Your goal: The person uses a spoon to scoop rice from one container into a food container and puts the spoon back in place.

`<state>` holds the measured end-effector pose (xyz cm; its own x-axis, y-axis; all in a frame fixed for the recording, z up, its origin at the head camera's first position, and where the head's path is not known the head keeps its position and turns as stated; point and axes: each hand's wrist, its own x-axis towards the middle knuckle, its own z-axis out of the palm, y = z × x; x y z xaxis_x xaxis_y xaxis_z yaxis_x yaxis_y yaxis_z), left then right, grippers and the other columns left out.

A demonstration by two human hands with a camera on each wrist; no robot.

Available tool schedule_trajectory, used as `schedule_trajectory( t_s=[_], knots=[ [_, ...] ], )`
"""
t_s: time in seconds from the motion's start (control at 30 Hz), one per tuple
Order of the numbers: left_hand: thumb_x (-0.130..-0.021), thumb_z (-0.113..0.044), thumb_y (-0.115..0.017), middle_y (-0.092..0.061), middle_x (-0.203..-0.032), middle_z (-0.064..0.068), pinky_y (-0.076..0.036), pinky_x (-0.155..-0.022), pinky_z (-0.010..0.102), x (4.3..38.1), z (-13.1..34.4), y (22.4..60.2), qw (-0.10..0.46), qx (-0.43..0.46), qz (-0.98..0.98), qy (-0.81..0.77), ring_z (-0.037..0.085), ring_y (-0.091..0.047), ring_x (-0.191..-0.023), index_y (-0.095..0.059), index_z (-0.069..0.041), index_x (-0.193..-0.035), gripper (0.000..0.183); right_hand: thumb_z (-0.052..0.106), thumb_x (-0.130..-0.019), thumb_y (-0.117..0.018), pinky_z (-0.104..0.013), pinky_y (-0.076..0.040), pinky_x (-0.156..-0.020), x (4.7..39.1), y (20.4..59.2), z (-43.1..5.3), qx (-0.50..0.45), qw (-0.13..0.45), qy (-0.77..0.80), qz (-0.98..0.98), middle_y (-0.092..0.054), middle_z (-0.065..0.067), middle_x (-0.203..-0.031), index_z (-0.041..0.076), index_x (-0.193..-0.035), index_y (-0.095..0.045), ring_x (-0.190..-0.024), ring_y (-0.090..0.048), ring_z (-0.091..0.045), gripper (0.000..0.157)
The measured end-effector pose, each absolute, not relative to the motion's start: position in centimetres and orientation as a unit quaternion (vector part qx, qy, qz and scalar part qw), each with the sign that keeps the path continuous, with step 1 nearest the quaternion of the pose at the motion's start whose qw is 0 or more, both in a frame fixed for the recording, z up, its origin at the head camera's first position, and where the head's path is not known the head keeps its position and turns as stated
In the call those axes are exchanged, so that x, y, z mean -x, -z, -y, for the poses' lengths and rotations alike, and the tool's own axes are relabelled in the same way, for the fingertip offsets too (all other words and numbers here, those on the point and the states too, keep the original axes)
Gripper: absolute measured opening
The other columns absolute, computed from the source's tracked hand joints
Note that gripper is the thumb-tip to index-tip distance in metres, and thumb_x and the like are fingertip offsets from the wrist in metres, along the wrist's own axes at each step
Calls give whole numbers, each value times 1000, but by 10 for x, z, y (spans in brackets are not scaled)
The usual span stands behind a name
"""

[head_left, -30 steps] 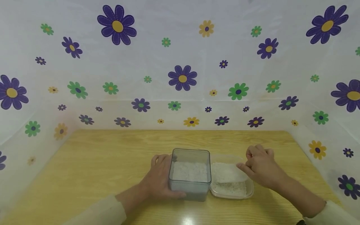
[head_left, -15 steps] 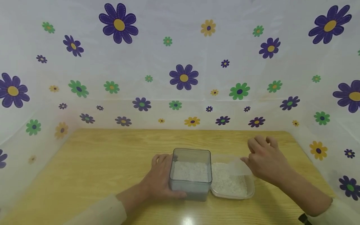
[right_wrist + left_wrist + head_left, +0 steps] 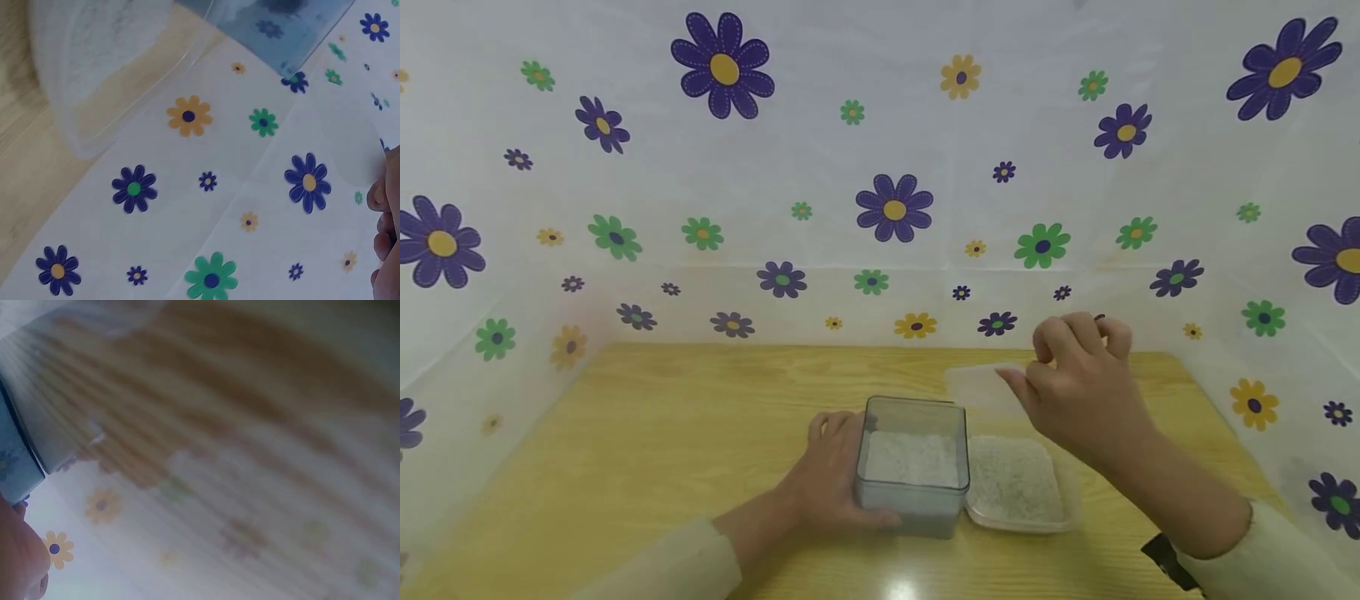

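Note:
A square, see-through grey box [image 3: 913,512] stands on the table with white grains [image 3: 910,458] inside. My left hand [image 3: 823,479] holds its left side, thumb along the front. Touching the box on the right, or very near it, is a low clear tub [image 3: 1026,527] holding a bed of similar pale grains [image 3: 1015,483]. My right hand [image 3: 1082,387] is raised above and behind the tub. Between thumb and curled fingers it pinches a thin translucent plastic scraper [image 3: 981,385]. No grains can be made out on the scraper; its grip edge is partly hidden by the hand.
The wooden table [image 3: 700,433] extends left of the box and behind it. A white sheet with printed flowers [image 3: 891,208] hangs round the back and both sides. A dark strap [image 3: 1168,560] is by the right sleeve. The left wrist view is largely blurred.
My right hand has lifted the scraper up off the grains in the tub, then away and toward the left. The left hand and grey box have stayed in place.

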<state>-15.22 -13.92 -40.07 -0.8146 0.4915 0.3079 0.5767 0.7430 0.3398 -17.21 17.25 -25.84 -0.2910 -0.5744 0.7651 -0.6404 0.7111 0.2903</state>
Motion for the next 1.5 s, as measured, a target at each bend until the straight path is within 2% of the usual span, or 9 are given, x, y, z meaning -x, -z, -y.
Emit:
schedule_trajectory(
  t_s=[0.1, 0.2, 0.4, 0.53, 0.73, 0.97, 1.13, 1.3, 1.5],
  knots=[
    [-63, -90, -62, -55, -121, 5, -24, -107, 50, 152, 139, 402, 100, 284, 930, 211, 22, -45, -117, -34, -2, -146, 124, 27, -81, -81, -52, -29, -78, 167, 258, -153, -409, 440, -24, 799, -47, -8, -83, 9, -47, -50, -83, -43, -32, 49],
    [-62, -90, -62, -55, -121, 5, -24, -107, 50, 152, 139, 402, 99, 281, 931, 212, 21, -45, -117, -33, -3, -146, 124, 23, -69, -91, -49, -31, -78, 165, 264, -136, -425, 418, -7, 803, -47, -6, -85, 12, -49, -52, -85, -43, -29, 46],
    [-62, -93, -59, -54, -128, 1, -22, -107, 49, 154, 137, 405, 102, 280, 930, 217, 20, -43, -122, -31, -9, -148, 123, 8, -82, -73, -47, -30, -80, 170, 273, -115, -419, 376, 73, 824, -46, -5, -86, 11, -52, -55, -87, -40, -26, 35],
    [-63, -92, -59, -53, -128, 2, -21, -106, 48, 155, 135, 405, 98, 281, 927, 228, 20, -42, -121, -30, -9, -149, 123, 1, -88, -62, -47, -28, -82, 172, 275, -106, -423, 365, 120, 821, -45, -5, -86, 10, -54, -56, -86, -38, -25, 36],
    [-65, -87, -63, -50, -130, 5, -20, -107, 49, 156, 129, 399, 79, 282, 925, 244, 21, -42, -123, -26, -9, -151, 122, 4, -90, -63, -45, -27, -83, 174, 275, -100, -440, 358, 164, 807, -46, -4, -89, 10, -55, -57, -87, -38, -24, 35],
    [-66, -80, -69, -50, -133, 8, -20, -110, 54, 153, 133, 397, 71, 270, 933, 228, 24, -43, -124, -14, -2, -157, 132, 14, -92, -63, -44, -27, -87, 176, 279, -89, -483, 288, 232, 794, -48, 0, -98, 14, -58, -62, -96, -37, -22, 34],
    [-65, -79, -70, -50, -131, 7, -22, -109, 54, 152, 132, 398, 72, 275, 929, 235, 23, -44, -122, -21, -5, -155, 126, 18, -91, -61, -44, -32, -93, 179, 277, -89, -516, 228, 249, 787, -53, 0, -107, 16, -61, -66, -103, -40, -22, 30],
    [-65, -82, -68, -51, -131, 3, -22, -107, 54, 153, 131, 398, 77, 282, 924, 247, 21, -44, -121, -27, -9, -152, 120, 17, -91, -57, -36, -35, -86, 183, 277, -90, -529, 199, 247, 787, -53, 0, -100, 16, -59, -63, -95, -40, -21, 33],
    [-65, -84, -67, -52, -133, 1, -23, -105, 55, 154, 133, 398, 84, 285, 921, 250, 21, -45, -121, -31, -10, -150, 119, 18, -91, -55, -34, -38, -84, 182, 275, -89, -524, 169, 226, 804, -55, 1, -100, 15, -66, -69, -93, -42, -20, 29]
  ],
)
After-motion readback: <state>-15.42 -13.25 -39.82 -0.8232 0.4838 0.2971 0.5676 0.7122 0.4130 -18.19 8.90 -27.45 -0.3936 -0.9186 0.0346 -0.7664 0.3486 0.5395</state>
